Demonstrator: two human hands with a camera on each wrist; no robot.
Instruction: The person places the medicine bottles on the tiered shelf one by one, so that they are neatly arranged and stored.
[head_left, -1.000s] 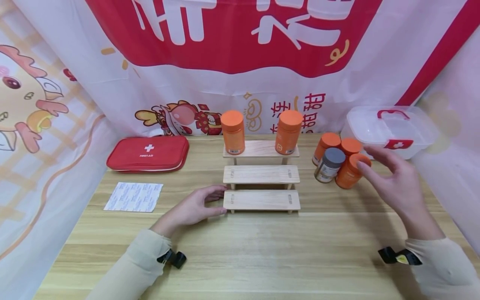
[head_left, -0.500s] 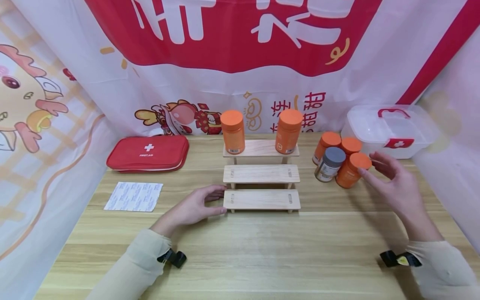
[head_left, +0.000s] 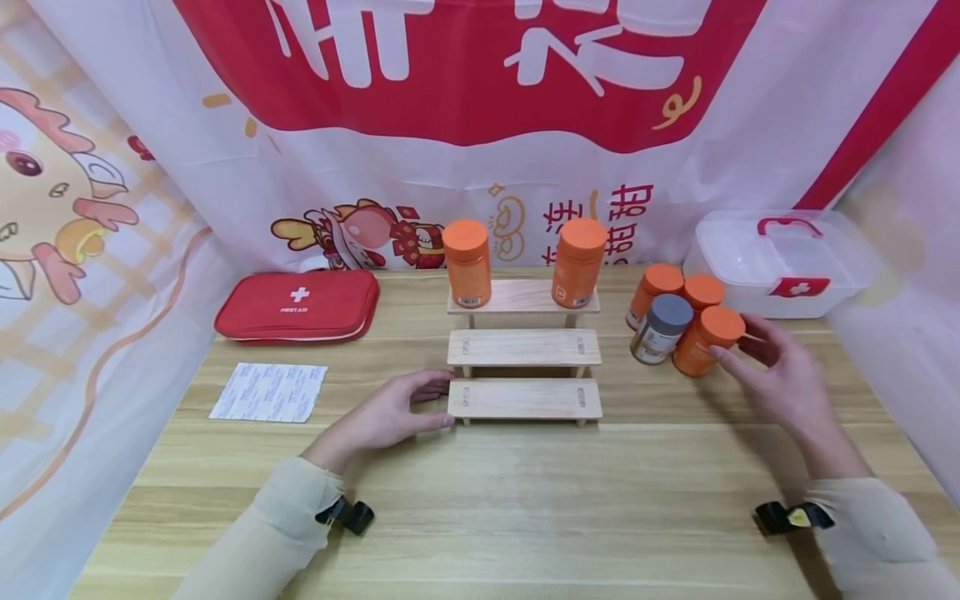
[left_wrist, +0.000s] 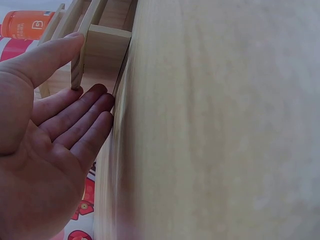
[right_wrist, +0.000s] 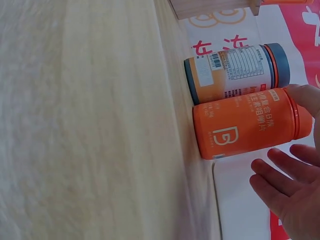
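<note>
My left hand (head_left: 386, 410) is at the left end of a three-tier wooden step stand (head_left: 525, 400). In the left wrist view its thumb and index finger sit at opposite edges of the lowest board, holding it; the other fingers reach beneath. My right hand (head_left: 783, 379) is around an orange supplement bottle (head_left: 697, 350). Its thumb meets the bottle near the lid, while its loosely bent fingers lie beyond the far side, a small gap showing in the right wrist view. A grey-lidded bottle (head_left: 654, 340) and two more orange-lidded bottles (head_left: 647, 296) stand close against it.
Two orange bottles (head_left: 468, 271) stand on the top tier. A red first-aid pouch (head_left: 296, 308) and a white printed packet (head_left: 270, 392) lie on the left. Behind the right hand sits a clear plastic box (head_left: 776, 258) with a red handle. A printed cloth (head_left: 405, 167) backs the table.
My right hand has come down and inward, its fingers nearer the front orange bottle's lid. The left hand, stand and bottles stay where they were.
</note>
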